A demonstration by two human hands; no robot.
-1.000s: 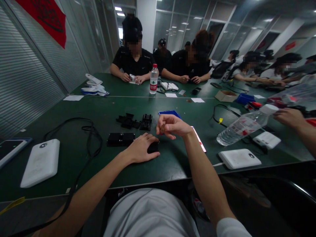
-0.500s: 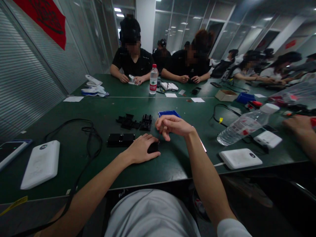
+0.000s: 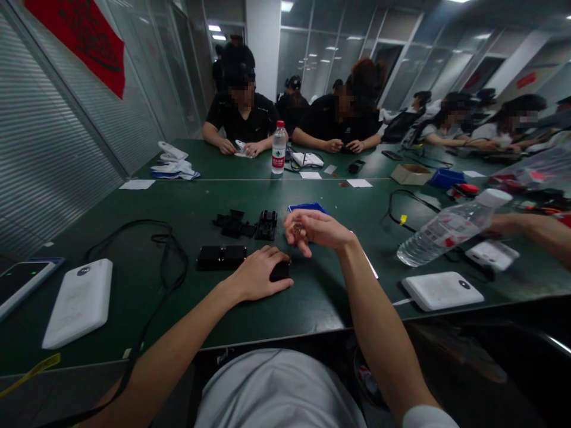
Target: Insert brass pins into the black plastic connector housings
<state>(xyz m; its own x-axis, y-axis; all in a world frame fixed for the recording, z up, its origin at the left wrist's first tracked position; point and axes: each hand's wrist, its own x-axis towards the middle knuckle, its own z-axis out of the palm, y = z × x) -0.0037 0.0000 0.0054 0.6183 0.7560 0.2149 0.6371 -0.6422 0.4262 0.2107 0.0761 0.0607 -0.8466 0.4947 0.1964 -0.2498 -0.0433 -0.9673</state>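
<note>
A person seated at a green bench (image 3: pixel 187 196) pins a small black part (image 3: pixel 281 272) under the left hand (image 3: pixel 257 277), near the bench's front edge. Its fingers (image 3: pixel 273 259) are curled down over the near half of the part. Just above, at 1 o'clock, the right hand (image 3: pixel 320 229) hovers clear of the bench. Its fingers (image 3: pixel 301 221) are drawn narrow around a small piece (image 3: pixel 295 227), brownish and too small to identify. Over the past second that hand rolled palm-down, hiding the piece, then turned back so it shows again; the left hand has not shifted. By the look of it, the piece remains in hand, apart from the black part, and nothing has been joined. At 9 o'clock of the left hand lies a black block (image 3: pixel 222 257); at 12 o'clock are loose black parts (image 3: pixel 243 224) and a blue tray (image 3: pixel 307 207). At 3 o'clock a water bottle (image 3: pixel 450 227) lies on its side beyond a white power bank (image 3: pixel 441 290), where a co-worker's arm (image 3: pixel 530 229) has drawn back toward the edge.
</note>
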